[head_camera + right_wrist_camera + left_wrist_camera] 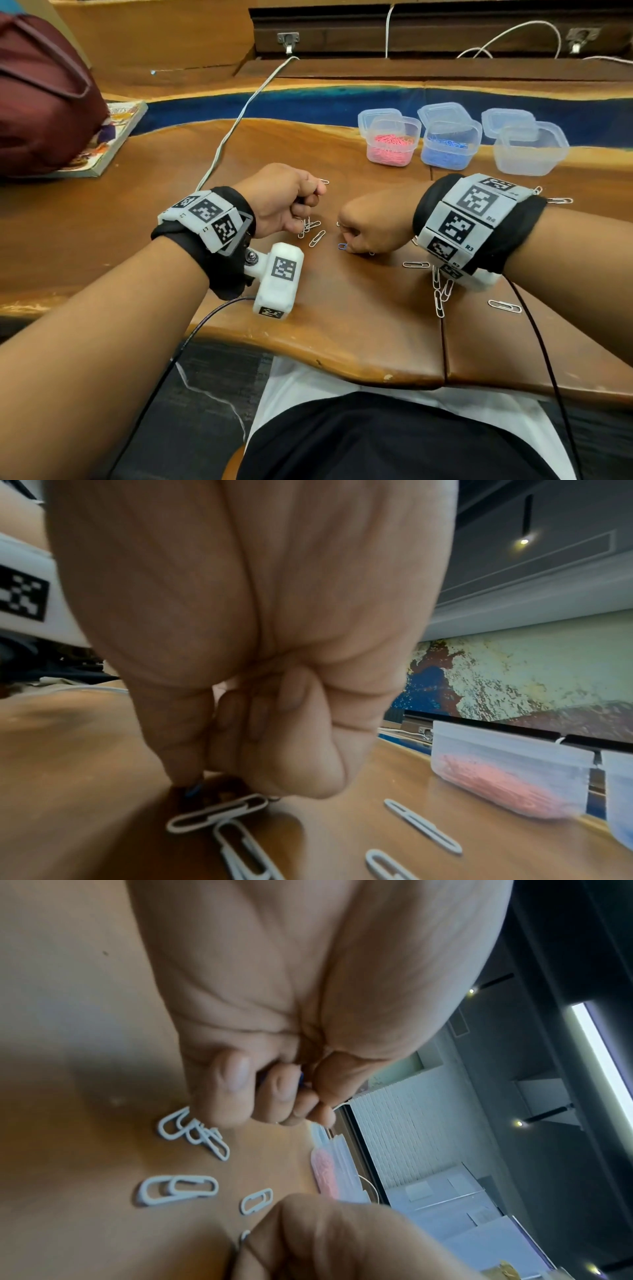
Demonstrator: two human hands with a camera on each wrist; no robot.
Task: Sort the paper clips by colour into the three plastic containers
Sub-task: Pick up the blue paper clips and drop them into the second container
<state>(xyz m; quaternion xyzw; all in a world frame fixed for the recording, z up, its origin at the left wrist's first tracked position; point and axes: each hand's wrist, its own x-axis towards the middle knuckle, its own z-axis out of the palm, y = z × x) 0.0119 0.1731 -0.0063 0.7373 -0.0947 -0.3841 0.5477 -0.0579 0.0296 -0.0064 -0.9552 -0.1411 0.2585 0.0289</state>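
Three clear plastic containers stand at the back right: one with pink clips [390,144], one with blue clips [448,147], and one [531,150] that looks empty. White paper clips [317,238] lie scattered between and beneath my wrists. My left hand [301,205] is a loose fist just above a small heap of white clips [192,1131]. A blue paper clip [301,1080] shows between its curled fingers [236,1077]. My right hand [352,245] is low on the table, index tip [185,775] and thumb pinching another blue paper clip [193,790] that lies on the wood.
Lids [442,113] lean behind the containers. A maroon bag [44,96] sits on a book [109,137] at the far left. A white cable [233,130] runs across the table towards my left wrist. More white clips [438,294] lie near the front edge.
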